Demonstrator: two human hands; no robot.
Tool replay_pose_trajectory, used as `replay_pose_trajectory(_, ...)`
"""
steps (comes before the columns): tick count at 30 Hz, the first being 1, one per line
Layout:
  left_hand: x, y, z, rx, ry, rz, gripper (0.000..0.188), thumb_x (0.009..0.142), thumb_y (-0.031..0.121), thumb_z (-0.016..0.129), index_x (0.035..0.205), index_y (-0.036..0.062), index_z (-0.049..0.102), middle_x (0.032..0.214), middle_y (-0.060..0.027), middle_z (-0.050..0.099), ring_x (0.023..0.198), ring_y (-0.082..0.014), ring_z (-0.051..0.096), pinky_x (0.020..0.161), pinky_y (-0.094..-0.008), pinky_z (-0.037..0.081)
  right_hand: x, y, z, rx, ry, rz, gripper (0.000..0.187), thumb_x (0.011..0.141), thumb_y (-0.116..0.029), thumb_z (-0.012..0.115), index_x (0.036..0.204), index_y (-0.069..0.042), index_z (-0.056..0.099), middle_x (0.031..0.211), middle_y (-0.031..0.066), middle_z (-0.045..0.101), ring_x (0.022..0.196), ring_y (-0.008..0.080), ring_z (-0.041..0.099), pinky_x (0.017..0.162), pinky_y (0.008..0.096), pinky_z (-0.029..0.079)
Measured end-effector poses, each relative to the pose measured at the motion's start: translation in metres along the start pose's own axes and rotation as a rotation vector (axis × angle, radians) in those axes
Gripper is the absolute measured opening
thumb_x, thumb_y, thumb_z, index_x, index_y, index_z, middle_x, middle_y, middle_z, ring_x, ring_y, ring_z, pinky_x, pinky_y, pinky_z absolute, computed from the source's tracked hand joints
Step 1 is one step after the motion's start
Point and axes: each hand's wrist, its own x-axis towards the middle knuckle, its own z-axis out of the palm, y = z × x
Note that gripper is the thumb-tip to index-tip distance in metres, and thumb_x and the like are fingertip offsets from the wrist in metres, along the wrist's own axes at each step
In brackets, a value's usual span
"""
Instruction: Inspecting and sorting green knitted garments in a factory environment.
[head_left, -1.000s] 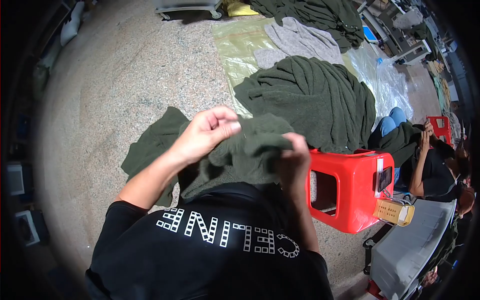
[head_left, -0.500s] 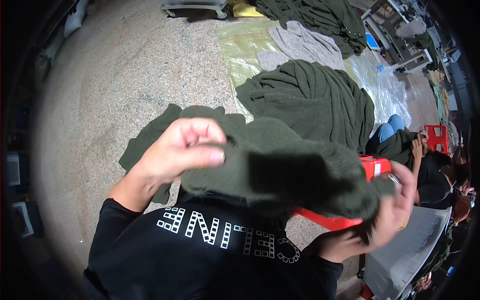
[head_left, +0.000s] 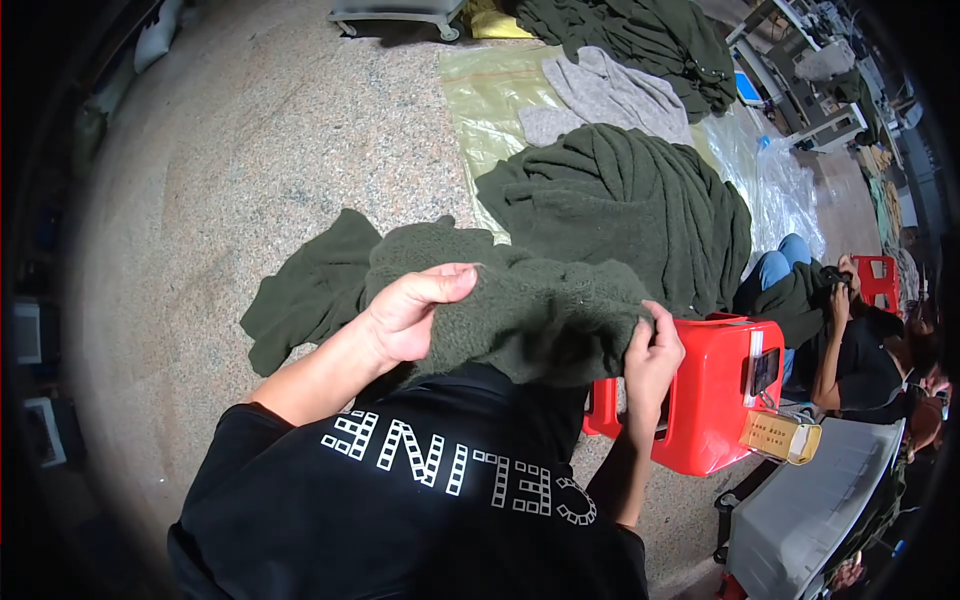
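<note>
Across my lap I hold a dark green knitted garment [head_left: 500, 315], bunched up with a shadowed fold near its right end. My left hand [head_left: 412, 308] grips its left part, thumb on top and the other fingers hidden beneath the fabric. At the right end, my right hand [head_left: 655, 352] pinches the edge of the knit between thumb and fingers. More dark green cloth [head_left: 315, 285] hangs beyond my left forearm; whether it belongs to the same garment I cannot tell.
A heap of dark green knitwear [head_left: 625, 215] lies ahead on plastic sheeting [head_left: 480, 95], with a grey garment [head_left: 620, 95] behind it. At right stand a red stool [head_left: 715, 410] bearing a yellow box [head_left: 782, 437], a grey bin [head_left: 800, 500], and a seated person [head_left: 865, 345] handling green cloth.
My right hand has moved left and inward, drawing the garment's right end closer. The stool's top and box have come into view. My left hand has shifted slightly right.
</note>
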Motion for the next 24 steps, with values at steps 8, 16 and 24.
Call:
replay_pose_trajectory(8,0.000,-0.003,-0.003,0.062,0.141,-0.121,0.021,0.083,0.012,0.060,0.101,0.0001,0.056,0.098,-0.0068,0.061,0.091,-0.0163,0.059,0.085,-0.0294,0.047,0.001,0.017,0.017,-0.160,0.137,-0.069,0.024,0.078,0.002,0.048,0.101,0.001,0.055,0.092,0.0182,0.061,0.082,0.0343,0.060,0.071,0.0377,0.048)
replay_pose_trajectory(16,0.004,-0.020,0.004,0.025,0.034,-0.208,0.022,0.084,0.014,0.059,0.099,-0.0017,0.056,0.092,-0.0091,0.062,0.083,-0.0177,0.062,0.078,-0.0304,0.051,0.004,0.029,0.051,-0.337,0.082,-0.088,0.026,0.075,-0.001,0.051,0.100,-0.002,0.056,0.095,0.0165,0.060,0.083,0.0320,0.060,0.071,0.0364,0.049)
replay_pose_trajectory(24,0.000,-0.030,0.018,0.038,-0.400,-0.354,0.033,0.069,0.000,0.070,0.099,-0.0078,0.058,0.090,-0.0117,0.064,0.078,-0.0152,0.063,0.071,-0.0250,0.051,0.004,0.013,0.081,-0.075,0.000,-0.169,0.029,0.075,-0.002,0.044,0.102,0.000,0.054,0.092,0.0177,0.060,0.082,0.0341,0.060,0.069,0.0385,0.049)
